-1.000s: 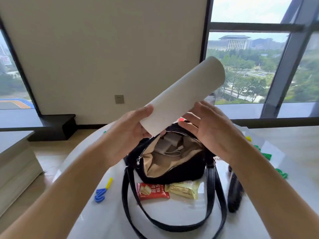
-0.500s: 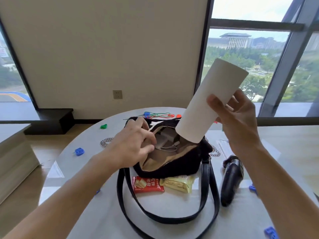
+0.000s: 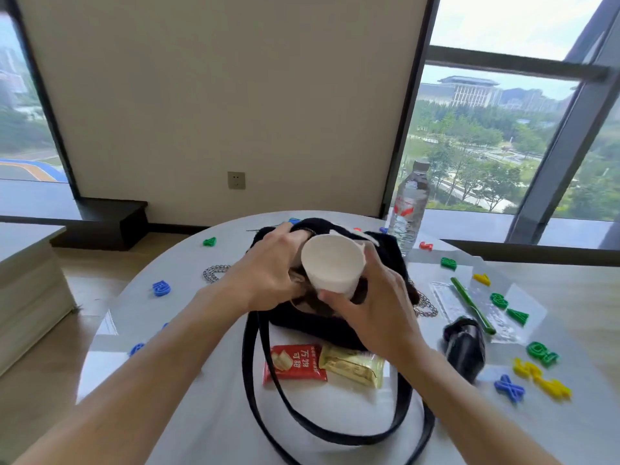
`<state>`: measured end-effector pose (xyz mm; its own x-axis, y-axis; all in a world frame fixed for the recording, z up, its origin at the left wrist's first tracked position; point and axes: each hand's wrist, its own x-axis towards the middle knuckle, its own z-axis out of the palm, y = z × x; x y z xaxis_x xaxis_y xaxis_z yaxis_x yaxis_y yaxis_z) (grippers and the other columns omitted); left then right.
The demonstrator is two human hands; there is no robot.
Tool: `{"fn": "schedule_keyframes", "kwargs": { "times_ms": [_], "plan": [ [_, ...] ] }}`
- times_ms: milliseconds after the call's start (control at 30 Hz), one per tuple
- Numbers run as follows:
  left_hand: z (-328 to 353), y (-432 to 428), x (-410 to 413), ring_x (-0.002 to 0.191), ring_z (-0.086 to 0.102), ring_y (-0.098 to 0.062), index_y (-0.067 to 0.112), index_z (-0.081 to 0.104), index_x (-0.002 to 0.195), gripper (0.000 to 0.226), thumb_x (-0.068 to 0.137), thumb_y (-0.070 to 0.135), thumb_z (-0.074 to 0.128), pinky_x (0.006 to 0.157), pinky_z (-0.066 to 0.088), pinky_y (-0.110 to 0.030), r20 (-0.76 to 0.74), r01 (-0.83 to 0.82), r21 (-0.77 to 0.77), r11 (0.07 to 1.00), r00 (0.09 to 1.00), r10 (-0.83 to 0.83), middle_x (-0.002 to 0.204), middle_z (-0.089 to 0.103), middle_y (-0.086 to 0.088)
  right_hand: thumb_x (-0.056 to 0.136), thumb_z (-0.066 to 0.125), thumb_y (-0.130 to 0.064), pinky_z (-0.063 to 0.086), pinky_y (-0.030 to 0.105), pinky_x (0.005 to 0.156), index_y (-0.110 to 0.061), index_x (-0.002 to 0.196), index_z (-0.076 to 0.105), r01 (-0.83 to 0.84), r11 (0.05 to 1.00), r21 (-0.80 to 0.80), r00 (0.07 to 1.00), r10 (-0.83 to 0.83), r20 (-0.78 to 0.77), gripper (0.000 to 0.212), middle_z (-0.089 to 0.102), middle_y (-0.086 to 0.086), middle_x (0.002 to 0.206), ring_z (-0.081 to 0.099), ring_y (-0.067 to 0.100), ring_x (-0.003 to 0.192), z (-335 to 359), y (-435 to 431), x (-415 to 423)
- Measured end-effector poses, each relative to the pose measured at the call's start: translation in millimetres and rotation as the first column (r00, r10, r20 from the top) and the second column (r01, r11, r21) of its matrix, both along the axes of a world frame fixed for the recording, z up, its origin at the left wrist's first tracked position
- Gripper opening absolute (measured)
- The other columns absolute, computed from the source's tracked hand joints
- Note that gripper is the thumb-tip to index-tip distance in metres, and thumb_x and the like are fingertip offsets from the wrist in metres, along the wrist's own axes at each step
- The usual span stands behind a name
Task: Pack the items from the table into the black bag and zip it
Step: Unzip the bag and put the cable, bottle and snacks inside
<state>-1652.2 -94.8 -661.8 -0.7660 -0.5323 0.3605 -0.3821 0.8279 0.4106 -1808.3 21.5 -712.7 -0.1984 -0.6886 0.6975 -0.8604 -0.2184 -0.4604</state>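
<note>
Your right hand [image 3: 369,310] is wrapped around a white rolled tube [image 3: 332,263], fingers curled on its lower side, and the tube stands end-on to you in the mouth of the black bag [image 3: 385,260]; how deep it sits you cannot tell. Your left hand [image 3: 268,266] is closed on the bag's near-left rim, just beside the tube. The bag sits at the middle of the round white worktop [image 3: 201,414], its strap [image 3: 255,380] looping toward you. Inside that loop, just in front of the bag, lie a red snack packet [image 3: 295,364] and a gold snack packet [image 3: 352,365], touching each other. A black pouch [image 3: 464,344] lies to the right, and a water bottle [image 3: 409,209] stands behind the bag.
</note>
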Motion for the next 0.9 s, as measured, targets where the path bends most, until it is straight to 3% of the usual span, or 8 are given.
{"fn": "schedule_keyframes", "kwargs": {
  "times_ms": [167, 333, 500, 600, 667, 767, 833, 900],
  "plan": [
    [7.4, 5.3, -3.0, 0.086, 0.059, -0.027, 0.016, 0.055, 0.104, 0.039, 0.071, 0.018, 0.075, 0.077, 0.053, -0.041, 0.043, -0.042, -0.085, 0.995, 0.998, 0.045, 0.107, 0.04, -0.001, 0.078, 0.079, -0.024, 0.052, 0.034, 0.064, -0.014, 0.123, 0.054, 0.226, 0.972, -0.067, 0.848, -0.23, -0.477, 0.052, 0.066, -0.004, 0.106, 0.063, 0.02, 0.094, -2.2, -17.1, -12.6],
    [10.9, 14.8, -9.8, 0.081, 0.05, -0.021, 0.014, 0.052, 0.112, 0.042, 0.074, 0.002, 0.065, 0.075, 0.051, -0.035, 0.042, -0.105, -0.21, 0.972, 0.992, 0.116, 0.123, 0.035, -0.002, 0.086, 0.061, -0.013, 0.052, 0.036, 0.066, -0.02, 0.121, 0.06, 0.471, 0.881, -0.036, 0.618, -0.359, -0.7, 0.035, 0.07, -0.001, 0.098, 0.069, 0.025, 0.089, 14.4, -48.3, -13.6],
    [18.6, 23.8, -16.5, 0.087, 0.043, -0.019, 0.013, 0.045, 0.109, 0.045, 0.072, -0.007, 0.062, 0.07, 0.048, -0.03, 0.024, -0.107, -0.257, 0.96, 0.993, 0.117, 0.13, 0.029, -0.002, 0.096, 0.046, -0.008, 0.048, 0.033, 0.068, -0.012, 0.115, 0.061, 0.555, 0.824, 0.116, 0.528, -0.241, -0.815, 0.025, 0.067, 0.007, 0.112, 0.068, 0.025, 0.097, 24.1, -92.4, 3.0],
    [19.7, 25.6, -14.5, 0.089, 0.045, -0.019, 0.013, 0.044, 0.109, 0.046, 0.072, -0.006, 0.063, 0.07, 0.041, -0.027, 0.027, -0.098, -0.265, 0.959, 0.994, 0.109, 0.13, 0.029, -0.002, 0.099, 0.047, -0.007, 0.044, 0.036, 0.086, 0.0, 0.128, 0.055, 0.552, 0.762, 0.339, 0.754, -0.282, -0.593, 0.031, 0.06, 0.02, 0.127, 0.058, 0.036, 0.118, 24.0, -109.3, 2.5],
    [18.9, 24.8, -10.2, 0.089, 0.047, -0.02, 0.014, 0.043, 0.108, 0.044, 0.074, -0.005, 0.063, 0.07, 0.04, -0.026, 0.038, -0.089, -0.256, 0.962, 0.994, 0.102, 0.132, 0.029, -0.002, 0.099, 0.05, -0.006, 0.043, 0.04, 0.098, 0.006, 0.134, 0.05, 0.492, 0.754, 0.435, 0.818, -0.229, -0.527, 0.037, 0.056, 0.025, 0.135, 0.054, 0.038, 0.126, 22.2, -113.5, -0.1],
    [14.7, 21.9, -3.9, 0.087, 0.044, -0.02, 0.013, 0.045, 0.109, 0.041, 0.075, -0.002, 0.062, 0.068, 0.038, -0.028, 0.072, -0.09, -0.231, 0.969, 0.991, 0.109, 0.13, 0.029, -0.002, 0.102, 0.043, -0.006, 0.038, 0.04, 0.104, 0.004, 0.138, 0.047, 0.516, 0.769, 0.377, 0.739, -0.178, -0.65, 0.038, 0.055, 0.025, 0.137, 0.053, 0.037, 0.127, 11.8, -119.6, -2.1],
    [11.7, 18.5, -1.4, 0.082, 0.042, -0.02, 0.014, 0.045, 0.105, 0.037, 0.075, -0.001, 0.062, 0.066, 0.037, -0.029, 0.093, -0.106, -0.214, 0.971, 0.987, 0.128, 0.122, 0.03, -0.001, 0.105, 0.034, -0.009, 0.034, 0.037, 0.108, -0.002, 0.144, 0.041, 0.55, 0.797, 0.249, 0.576, -0.147, -0.804, 0.041, 0.052, 0.02, 0.142, 0.05, 0.033, 0.13, 3.7, -121.8, 2.6],
    [10.2, 14.6, -1.2, 0.081, 0.044, -0.021, 0.014, 0.044, 0.101, 0.035, 0.074, 0.002, 0.063, 0.066, 0.037, -0.031, 0.098, -0.115, -0.194, 0.974, 0.986, 0.135, 0.116, 0.032, 0.0, 0.105, 0.034, -0.012, 0.039, 0.035, 0.105, -0.007, 0.142, 0.045, 0.591, 0.757, 0.278, 0.529, -0.104, -0.842, 0.04, 0.055, 0.015, 0.141, 0.055, 0.029, 0.127, -1.5, -119.8, 3.4]
  ]
}}
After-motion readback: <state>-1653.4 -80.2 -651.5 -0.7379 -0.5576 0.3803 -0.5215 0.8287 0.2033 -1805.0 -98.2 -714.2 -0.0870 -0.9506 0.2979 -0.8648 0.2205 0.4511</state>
